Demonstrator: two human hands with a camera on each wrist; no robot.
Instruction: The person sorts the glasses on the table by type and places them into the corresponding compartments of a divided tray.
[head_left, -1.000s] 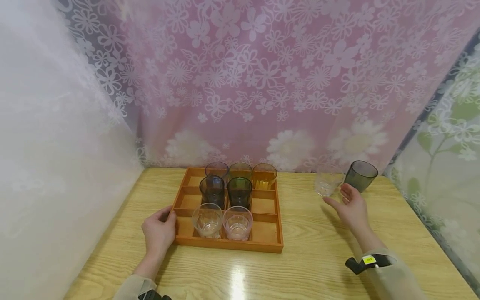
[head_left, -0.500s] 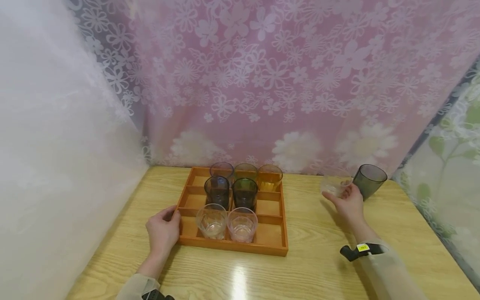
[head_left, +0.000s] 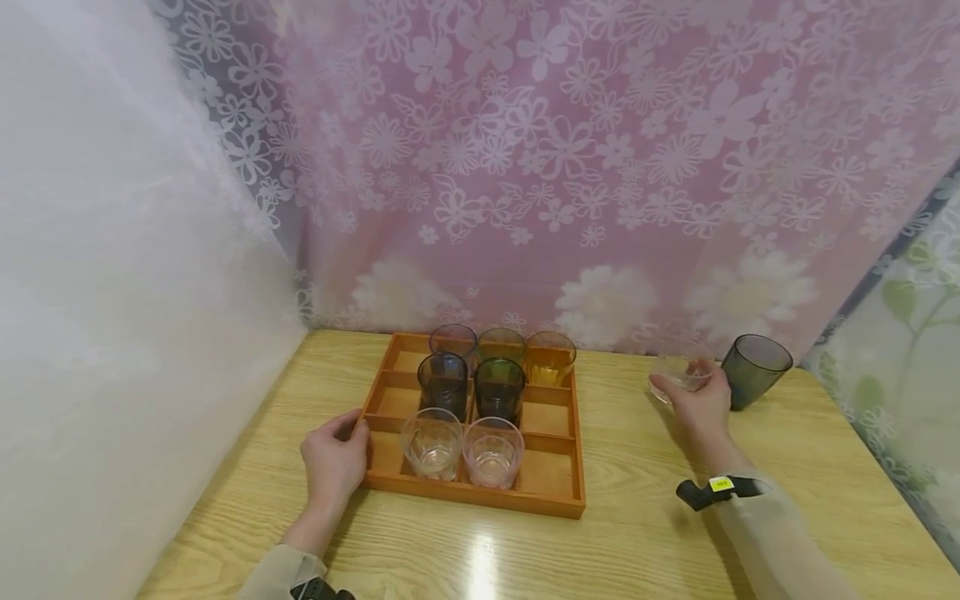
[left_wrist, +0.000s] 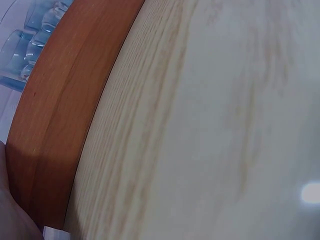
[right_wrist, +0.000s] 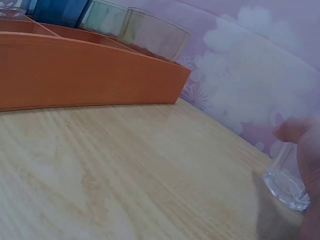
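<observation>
At the right of the head view, my right hand (head_left: 703,408) grips a clear glass (head_left: 672,383), thumb on its near left side and fingers round the far side. The right wrist view shows this glass (right_wrist: 286,186) tilted, its base low over the table; whether it touches is unclear. A dark grey glass (head_left: 753,375) stands just right of that hand. My left hand (head_left: 335,458) holds the left wall of a wooden compartment tray (head_left: 480,497), thumb near the front corner. Only part of the left hand (left_wrist: 15,215) shows in the left wrist view.
Glasses stand in the tray: blue-tinted (head_left: 452,340), greenish (head_left: 501,343) and amber (head_left: 551,358) at the back, dark blue (head_left: 443,387) and dark green (head_left: 498,392) mid-row, clear (head_left: 432,446) and pinkish (head_left: 493,454) in front. A floral curtain (head_left: 525,208) hangs behind the table.
My right fingers, spread beside the clear glass a second ago, have come round it, and the glass has tilted. The left hand stays on the tray. The whole head view has shifted slightly.
</observation>
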